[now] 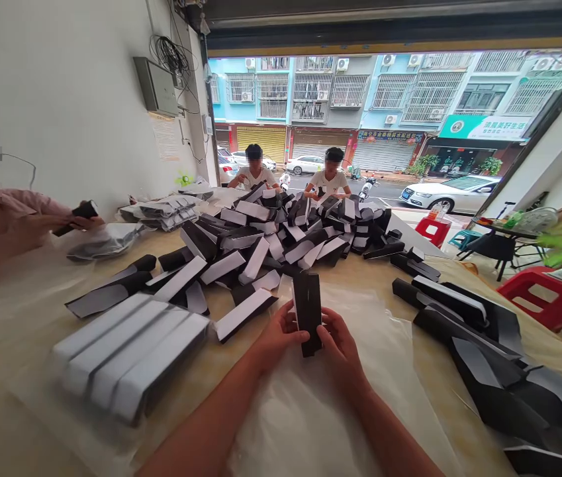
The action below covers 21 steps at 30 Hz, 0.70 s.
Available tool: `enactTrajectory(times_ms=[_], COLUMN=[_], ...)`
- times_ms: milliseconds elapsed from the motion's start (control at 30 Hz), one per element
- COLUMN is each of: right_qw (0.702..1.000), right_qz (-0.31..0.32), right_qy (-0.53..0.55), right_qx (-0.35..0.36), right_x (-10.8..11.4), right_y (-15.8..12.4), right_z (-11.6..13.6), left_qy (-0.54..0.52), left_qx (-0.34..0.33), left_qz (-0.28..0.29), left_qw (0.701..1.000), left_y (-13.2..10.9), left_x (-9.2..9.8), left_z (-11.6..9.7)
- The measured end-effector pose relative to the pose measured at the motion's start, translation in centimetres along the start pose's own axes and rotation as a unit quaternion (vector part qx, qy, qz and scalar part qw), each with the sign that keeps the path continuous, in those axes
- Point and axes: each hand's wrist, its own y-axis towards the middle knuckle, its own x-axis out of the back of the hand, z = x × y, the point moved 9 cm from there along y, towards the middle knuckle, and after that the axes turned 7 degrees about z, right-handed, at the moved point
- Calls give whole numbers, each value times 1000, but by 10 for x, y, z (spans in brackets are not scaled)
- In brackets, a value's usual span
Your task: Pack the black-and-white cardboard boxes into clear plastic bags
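Note:
Between my two hands a black cardboard box (309, 298) with a pale left side stands upright, its black face toward me. My left hand (283, 334) grips its left side, thumb across the lower front. On the right edge my right hand (337, 338) is closed round it, thumb near the lower corner. Under my forearms lies a clear plastic bag (330, 411) on the table. To the left, a row of several white-topped boxes (132, 351) sits in plastic. A big heap of black and white boxes (261, 238) lies just beyond my hands.
More flat black boxes (499, 358) are strewn along the right side. At the left a person (17, 218) holds a dark box; two people (327, 182) sit across the table. Bagged stacks (161, 209) lie at the back left. Red stools (549, 295) stand off the right edge.

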Motion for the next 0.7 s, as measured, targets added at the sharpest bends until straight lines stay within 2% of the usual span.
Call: enactTrajectory(times_ms=[167,400,600,700], right_qw=[999,999,988,985], right_qz=[-2,-4,-22,-14], right_qy=[-31,-50,-134,-152], right_qx=[-16,-5,74,85], right_x=[0,0,-2,-5], right_y=[-2,-2,-6,-7], right_z=[0,2,23,27], left_qy=[18,19,-23,-24], left_qx=[-5,-12,-18,-20], left_qz=[22,19,8,-1], left_qw=[1000,1000,1000,999], left_y=[-2,-3,-5,-5], left_x=[-7,-11,-17,-16], left_z=[-4,-10,-16,-16])
